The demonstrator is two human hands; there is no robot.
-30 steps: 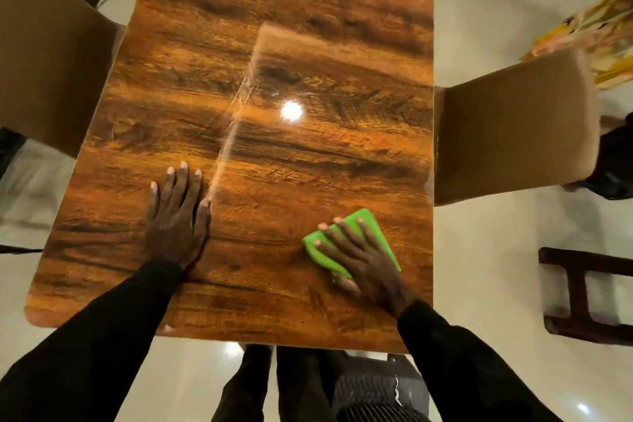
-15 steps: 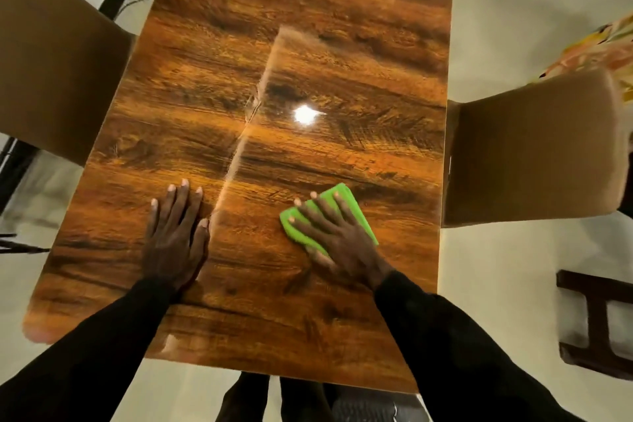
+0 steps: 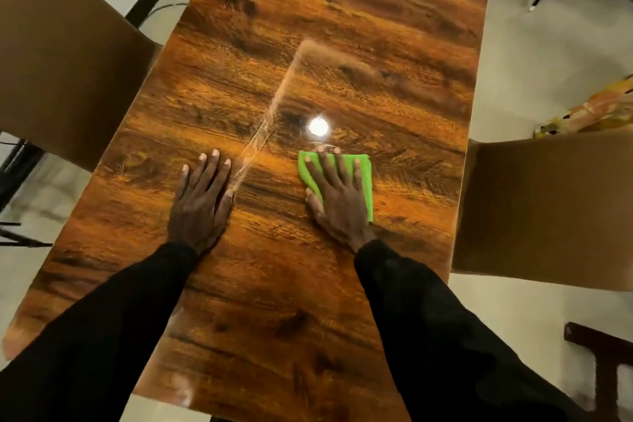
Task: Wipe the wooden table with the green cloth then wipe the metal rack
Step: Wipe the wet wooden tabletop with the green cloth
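Observation:
A glossy wooden table (image 3: 335, 27) fills the middle of the head view, with a lamp's glare near its centre. My right hand (image 3: 337, 197) lies flat with straight, spread fingers on a folded green cloth (image 3: 363, 175) and presses it onto the tabletop just below the glare. My left hand (image 3: 202, 199) rests flat on the bare wood to the left, fingers straight, holding nothing. Both arms wear black sleeves. No metal rack shows.
A brown chair back (image 3: 61, 55) stands against the table's left side and another (image 3: 548, 212) against its right side. A dark wooden stool (image 3: 606, 367) sits on the pale floor at lower right. Colourful fabric (image 3: 596, 110) lies at the right edge.
My right hand has slid the green cloth away from the near edge toward the table's middle, close to the glare. My left hand has stayed flat in place.

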